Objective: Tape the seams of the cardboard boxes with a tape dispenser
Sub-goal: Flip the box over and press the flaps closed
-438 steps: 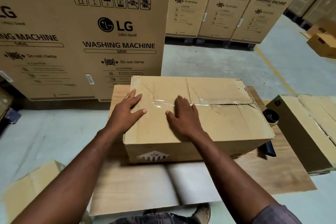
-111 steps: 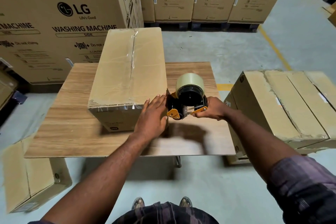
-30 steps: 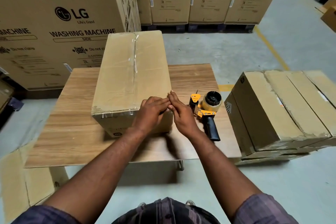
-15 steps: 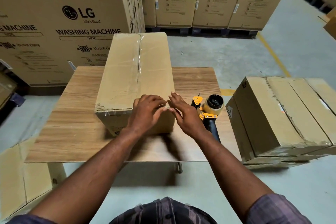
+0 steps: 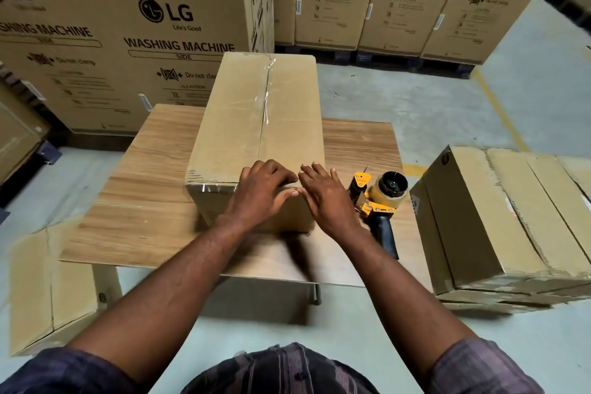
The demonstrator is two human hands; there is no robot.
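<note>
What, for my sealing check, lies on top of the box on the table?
Clear tape runs along the top seam of the cardboard box. The left hand and right hand rest on its near edge, hiding the seam's end.

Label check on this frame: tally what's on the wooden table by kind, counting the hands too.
Cardboard box: 1
Tape dispenser: 1
Hands: 2, left hand and right hand, both on the box
Total: 4

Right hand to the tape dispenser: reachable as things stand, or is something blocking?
Probably yes. The tape dispenser lies on the table just right of the right hand, its black handle toward the person, with nothing between them. The box sits on the hand's other side.
</note>
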